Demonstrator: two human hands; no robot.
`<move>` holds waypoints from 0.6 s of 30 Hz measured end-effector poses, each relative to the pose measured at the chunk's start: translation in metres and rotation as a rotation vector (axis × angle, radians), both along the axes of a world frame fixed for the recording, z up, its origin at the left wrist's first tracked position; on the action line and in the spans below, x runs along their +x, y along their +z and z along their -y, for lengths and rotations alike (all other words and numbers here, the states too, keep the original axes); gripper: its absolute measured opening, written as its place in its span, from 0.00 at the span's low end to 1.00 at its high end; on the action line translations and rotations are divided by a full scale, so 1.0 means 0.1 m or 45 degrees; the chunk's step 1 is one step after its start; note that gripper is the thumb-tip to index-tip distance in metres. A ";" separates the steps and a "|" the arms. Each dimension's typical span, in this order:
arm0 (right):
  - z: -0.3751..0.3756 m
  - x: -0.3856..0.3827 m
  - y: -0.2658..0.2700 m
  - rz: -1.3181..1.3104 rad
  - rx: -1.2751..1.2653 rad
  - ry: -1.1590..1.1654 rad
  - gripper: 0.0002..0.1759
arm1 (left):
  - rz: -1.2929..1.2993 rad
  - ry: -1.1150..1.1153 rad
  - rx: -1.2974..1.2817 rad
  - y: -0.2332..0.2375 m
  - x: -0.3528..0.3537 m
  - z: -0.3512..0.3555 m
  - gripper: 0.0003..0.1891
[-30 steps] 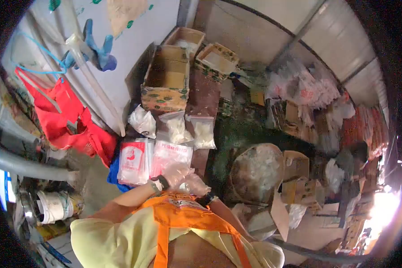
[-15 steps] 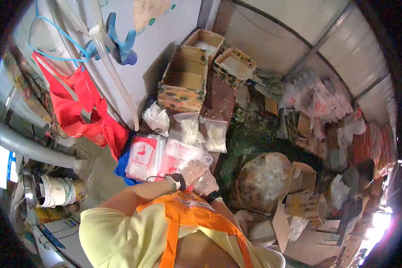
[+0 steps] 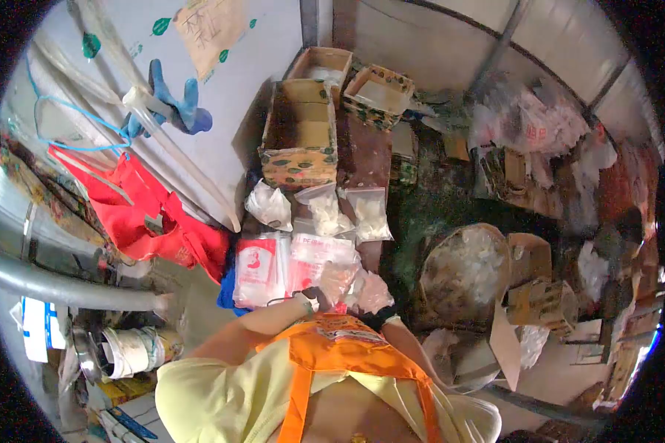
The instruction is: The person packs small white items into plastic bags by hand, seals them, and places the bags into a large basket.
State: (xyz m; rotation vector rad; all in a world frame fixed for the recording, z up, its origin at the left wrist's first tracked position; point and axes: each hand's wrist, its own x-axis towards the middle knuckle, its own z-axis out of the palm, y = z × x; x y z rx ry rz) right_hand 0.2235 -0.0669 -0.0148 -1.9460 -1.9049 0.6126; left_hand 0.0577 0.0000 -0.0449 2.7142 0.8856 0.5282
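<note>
My left hand (image 3: 337, 279), under what looks like a thin clear glove, rests at the near edge of a stack of printed plastic bags (image 3: 312, 255) with pink and red lettering. My right hand (image 3: 371, 292) is close beside it, also pale and shiny as if covered in plastic. Fingers of both hands are too blurred to make out, and so is anything between them. Left of the stack lies a red-and-white printed bag (image 3: 256, 272). Beyond are a clear bag of white contents (image 3: 325, 210), a similar bag (image 3: 369, 214) and a crumpled white bag (image 3: 268, 207).
Open cardboard boxes (image 3: 300, 166) stand at the back of the table. A red apron (image 3: 144, 214) and blue gloves (image 3: 171, 103) hang at the left. To the right is a large round container (image 3: 465, 269) lined with plastic. A white bucket (image 3: 129, 351) sits lower left.
The view has shifted, so the table and its bags appear farther right. Both hands stay close together by the printed bags, and the right hand shows more plainly apart from the left.
</note>
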 end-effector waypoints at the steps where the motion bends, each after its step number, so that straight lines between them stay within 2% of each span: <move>1: 0.00 -0.01 0.11 -0.065 -0.009 0.024 0.17 | -0.032 0.027 -0.016 -0.04 -0.01 0.00 0.22; 3: -0.05 -0.03 0.29 -0.196 -0.028 0.075 0.16 | -0.096 0.083 -0.048 -0.07 -0.02 0.01 0.24; 5: -0.04 -0.04 0.28 -0.327 -0.016 0.133 0.17 | -0.083 0.018 -0.050 -0.05 -0.05 0.02 0.23; 7: -0.02 -0.04 0.08 -0.530 0.044 0.138 0.17 | -0.071 -0.043 -0.059 0.08 -0.09 0.00 0.23; 9: -0.07 -0.19 -0.26 -1.740 -0.204 -0.205 0.19 | -0.058 -0.105 -0.068 0.24 -0.11 -0.02 0.23; 10: -0.15 -0.21 -0.35 -1.504 -0.189 -0.161 0.18 | -0.126 -0.080 -0.132 0.33 -0.07 -0.03 0.23; 11: -0.13 -0.19 -0.43 -1.348 -0.128 -0.124 0.18 | -0.051 -0.063 -0.057 0.30 -0.07 -0.02 0.20; 13: -0.13 -0.22 -0.21 -1.028 -0.005 -0.073 0.18 | 0.100 -0.033 0.096 0.30 -0.08 -0.02 0.15; 14: -0.17 -0.23 -0.66 -1.045 -0.146 -0.365 0.19 | 0.034 -0.061 -0.001 0.35 -0.08 -0.04 0.15; 17: -0.06 -0.24 -0.82 -0.621 -0.003 -0.398 0.23 | 0.029 -0.189 -0.093 0.37 -0.09 -0.09 0.16; 18: -0.06 -0.20 -0.93 -0.287 0.141 -0.187 0.22 | 0.103 -0.190 -0.224 0.35 -0.11 -0.08 0.16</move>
